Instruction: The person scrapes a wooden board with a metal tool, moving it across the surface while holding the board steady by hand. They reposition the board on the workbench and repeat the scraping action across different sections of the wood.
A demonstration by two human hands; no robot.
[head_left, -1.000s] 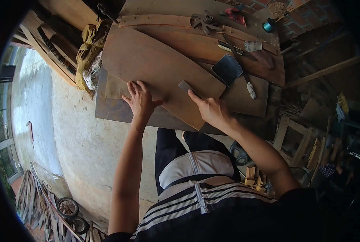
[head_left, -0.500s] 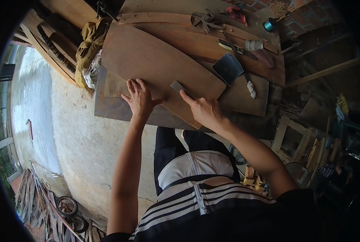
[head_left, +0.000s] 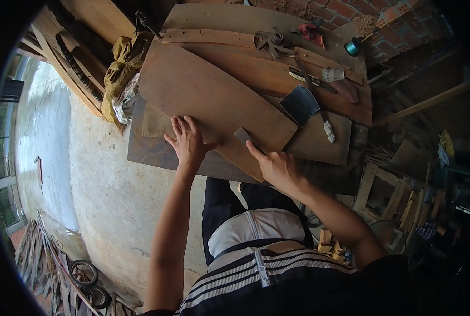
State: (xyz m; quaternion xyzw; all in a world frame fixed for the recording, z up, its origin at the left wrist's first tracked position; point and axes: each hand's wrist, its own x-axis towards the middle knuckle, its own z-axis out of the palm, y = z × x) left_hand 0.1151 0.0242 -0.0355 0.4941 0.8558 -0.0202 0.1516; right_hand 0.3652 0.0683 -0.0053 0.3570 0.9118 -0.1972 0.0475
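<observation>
The left hand (head_left: pixel 188 143) lies spread flat on the board (head_left: pixel 214 100) near its edge, while the right hand (head_left: pixel 277 166) pinches a scraper (head_left: pixel 244 136) just beside it.

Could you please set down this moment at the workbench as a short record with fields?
Left hand: left hand pressed flat on the curved wooden board
Right hand: right hand holds a small flat block against the board's surface
Bench: workbench with stacked boards
Nearby: dark trowel-like blade, teal spool, yellow cloth
Floor: concrete floor
</observation>
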